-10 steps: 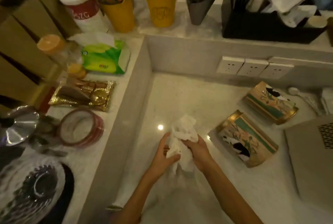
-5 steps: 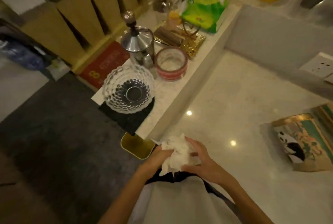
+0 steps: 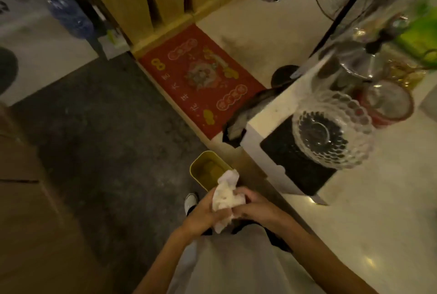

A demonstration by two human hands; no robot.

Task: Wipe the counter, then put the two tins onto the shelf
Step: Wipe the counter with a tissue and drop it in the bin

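A crumpled white tissue (image 3: pixel 225 196) is bunched between both my hands, in front of my body and off the counter's left end. My left hand (image 3: pixel 203 214) grips it from the left and my right hand (image 3: pixel 255 207) from the right. Just beyond them on the floor stands a small yellow bin (image 3: pixel 205 168), open at the top. The pale stone counter (image 3: pixel 378 222) fills the right side. The two tins are out of view.
On the raised ledge sit a clear glass bowl (image 3: pixel 331 133) on a black mat (image 3: pixel 290 163), a red-rimmed glass jar (image 3: pixel 387 102) and a steel pot (image 3: pixel 350 66). A red doormat (image 3: pixel 201 78) lies on the dark floor by wooden slats.
The view has swung left and down, away from the counter and tins. Both hands carried the tissue off the counter's edge to just above the yellow bin.
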